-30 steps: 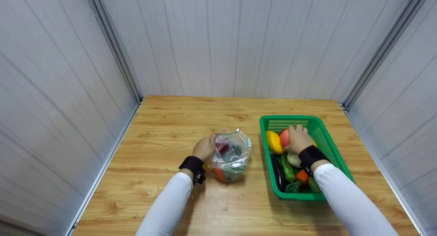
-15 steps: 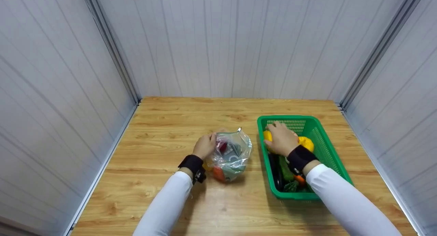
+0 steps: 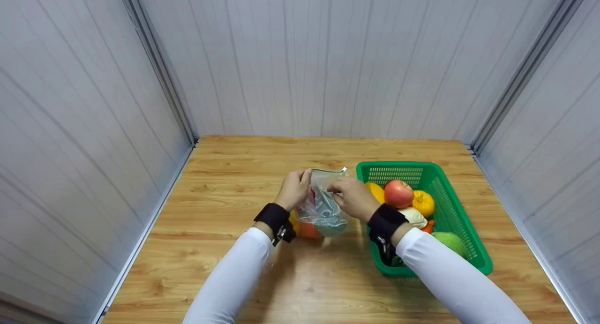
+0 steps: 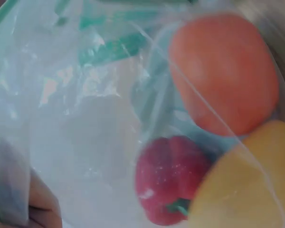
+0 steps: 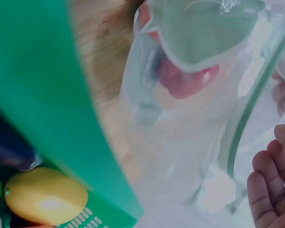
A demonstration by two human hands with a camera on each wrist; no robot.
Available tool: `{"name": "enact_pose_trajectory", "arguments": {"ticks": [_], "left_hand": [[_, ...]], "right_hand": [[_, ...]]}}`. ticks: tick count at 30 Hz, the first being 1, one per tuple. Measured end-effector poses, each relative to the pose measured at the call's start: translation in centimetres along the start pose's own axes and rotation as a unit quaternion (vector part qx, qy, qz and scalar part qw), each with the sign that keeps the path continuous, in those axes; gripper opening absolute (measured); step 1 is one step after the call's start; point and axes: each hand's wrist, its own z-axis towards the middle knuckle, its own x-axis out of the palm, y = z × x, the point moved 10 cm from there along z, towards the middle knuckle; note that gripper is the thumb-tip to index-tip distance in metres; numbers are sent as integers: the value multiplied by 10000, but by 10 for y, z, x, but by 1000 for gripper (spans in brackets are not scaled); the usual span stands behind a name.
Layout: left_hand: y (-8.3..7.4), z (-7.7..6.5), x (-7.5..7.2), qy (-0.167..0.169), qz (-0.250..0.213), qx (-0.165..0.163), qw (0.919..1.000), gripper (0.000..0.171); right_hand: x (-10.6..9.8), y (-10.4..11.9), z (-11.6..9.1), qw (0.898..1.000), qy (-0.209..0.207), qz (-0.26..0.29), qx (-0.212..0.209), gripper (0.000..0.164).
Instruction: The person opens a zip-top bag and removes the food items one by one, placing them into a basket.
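My left hand grips the left rim of a clear zip bag, which stands on the table with its mouth upward. Through the film in the left wrist view show a red bell pepper, a round orange-red tomato-like piece and a yellow rounded piece. At the bag's right side is my right hand, its fingers loosely bent at the mouth. Nothing shows between those fingers in the right wrist view. Whether they touch the film is unclear.
Right of the bag stands a green basket. In it lie an apple, a small yellow pumpkin, a green cabbage-like piece, an eggplant and a yellow mango-like fruit. My right forearm crosses the basket's near side.
My right hand has left the basket, moving left to the bag's mouth. The apple and yellow fruit remain in the basket. My left hand, still holding the bag, has shifted slightly right and away from me.
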Motion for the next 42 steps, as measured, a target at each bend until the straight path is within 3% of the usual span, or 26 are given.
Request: {"name": "enact_pose_trajectory", "arguments": {"ticks": [3, 10, 16, 22, 25, 33, 35, 38, 42], "left_hand": [[-11, 1, 4, 91, -101, 72, 9999, 50], [-27, 3, 3, 69, -499, 116, 9987, 51], [-36, 1, 0, 79, -1062, 151, 9942, 51], [-26, 1, -3, -14, -1451, -5, 9894, 51], [-20, 1, -4, -75, -1330, -2, 9911, 51], [8, -4, 5, -85, -956, -143, 9953, 52], [16, -6, 8, -116, -824, -186, 9964, 53], [8, -19, 5, -195, -716, -319, 9967, 52], [20, -22, 8, -183, -539, -249, 9981, 51]], "right_hand": [[5, 2, 5, 9999, 152, 57, 35, 10], [25, -4, 15, 9934, 968, 326, 520, 8], [35, -9, 21, 9892, 1150, 257, 870, 7], [49, -22, 21, 9828, 1293, 99, 1314, 10], [57, -29, 20, 9797, 1384, 96, 1444, 11], [79, -34, 10, 9851, 1504, -204, 809, 16], [87, -38, 7, 9818, 1638, -331, 898, 15], [99, -46, 0, 9709, 1979, -418, 1280, 15], [113, -52, -8, 9626, 2175, -536, 1525, 16]]}}
